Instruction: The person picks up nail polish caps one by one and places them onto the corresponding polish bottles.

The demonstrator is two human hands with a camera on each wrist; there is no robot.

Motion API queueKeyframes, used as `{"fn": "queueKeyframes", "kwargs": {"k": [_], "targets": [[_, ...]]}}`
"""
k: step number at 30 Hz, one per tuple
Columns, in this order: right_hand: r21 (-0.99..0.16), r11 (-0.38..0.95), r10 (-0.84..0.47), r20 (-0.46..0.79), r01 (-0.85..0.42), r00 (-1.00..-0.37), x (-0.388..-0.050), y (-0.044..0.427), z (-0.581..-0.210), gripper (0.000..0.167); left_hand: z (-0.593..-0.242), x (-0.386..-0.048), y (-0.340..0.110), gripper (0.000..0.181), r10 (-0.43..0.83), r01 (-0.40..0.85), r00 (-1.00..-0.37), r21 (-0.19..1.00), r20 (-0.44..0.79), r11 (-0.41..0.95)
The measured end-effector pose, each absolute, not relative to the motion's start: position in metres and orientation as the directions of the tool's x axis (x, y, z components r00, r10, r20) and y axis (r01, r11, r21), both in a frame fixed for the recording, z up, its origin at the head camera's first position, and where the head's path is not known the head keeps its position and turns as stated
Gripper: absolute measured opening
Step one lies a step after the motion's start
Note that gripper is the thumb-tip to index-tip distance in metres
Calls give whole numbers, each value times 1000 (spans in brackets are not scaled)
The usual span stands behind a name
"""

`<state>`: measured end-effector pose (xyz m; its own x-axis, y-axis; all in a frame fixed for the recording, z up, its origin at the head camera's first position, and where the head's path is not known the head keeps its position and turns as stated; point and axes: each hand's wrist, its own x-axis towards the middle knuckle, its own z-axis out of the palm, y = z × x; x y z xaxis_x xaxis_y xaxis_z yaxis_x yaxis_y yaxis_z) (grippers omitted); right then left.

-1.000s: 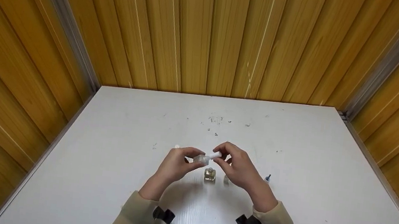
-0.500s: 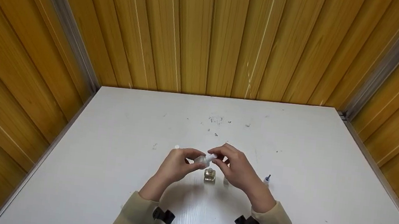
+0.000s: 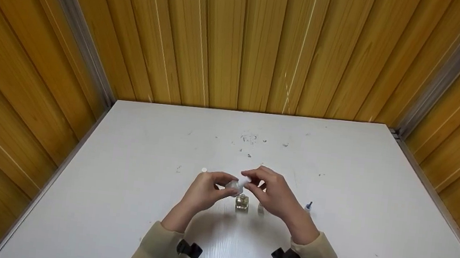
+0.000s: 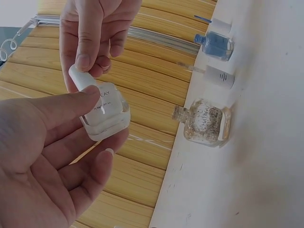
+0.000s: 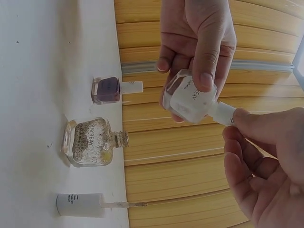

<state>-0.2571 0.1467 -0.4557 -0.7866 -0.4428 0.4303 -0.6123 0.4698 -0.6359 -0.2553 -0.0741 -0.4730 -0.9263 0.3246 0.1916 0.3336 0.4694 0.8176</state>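
Note:
My left hand [image 3: 202, 190] pinches a small clear glass bottle [image 4: 107, 111] with white contents, tilted above the table. The fingers of my right hand [image 3: 271, 191] grip the white cap [image 5: 223, 114], which sits at the neck of that bottle. Below them an open glitter bottle [image 3: 242, 202] stands on the table; the right wrist view shows its bare threaded neck. Beside that glitter bottle [image 4: 205, 122] a white cap with its brush [image 4: 219, 77] stands brush up. Whether the held cap is fully seated cannot be told.
An uncapped blue bottle [image 4: 217, 46] and a white cap with a blue brush [image 3: 308, 206] stand on the right side. A dark purple bottle with a white cap [image 5: 107, 90] is on the other side. Wooden panels [image 3: 257, 45] rise behind the white table [image 3: 147, 137].
The right hand has moved slightly left and brought the white cap from just off the bottle to its neck. The left hand has tilted the bottle more upright.

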Motion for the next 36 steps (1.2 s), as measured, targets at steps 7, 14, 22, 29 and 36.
{"fn": "queueKeyframes", "kwargs": {"k": [7,14,22,29,36], "targets": [[-863,272,-404,300,-426,-864,-262,152,-454,40,-478,-257,-71,27,343,289,-925,888,163,357],[-927,113,-462,270,-358,-845,-267,155,-457,33,-482,-257,-68,28,341,223,-933,930,116,293],[-918,141,-392,293,-372,-872,-268,152,-460,22,-481,-256,-66,28,334,203,-937,938,103,281],[-905,157,-347,324,-395,-880,-267,149,-462,24,-481,-256,-64,27,336,191,-937,949,99,252],[-880,178,-344,364,-441,-865,-265,148,-462,24,-481,-256,-64,27,344,200,-932,953,113,229]]}}
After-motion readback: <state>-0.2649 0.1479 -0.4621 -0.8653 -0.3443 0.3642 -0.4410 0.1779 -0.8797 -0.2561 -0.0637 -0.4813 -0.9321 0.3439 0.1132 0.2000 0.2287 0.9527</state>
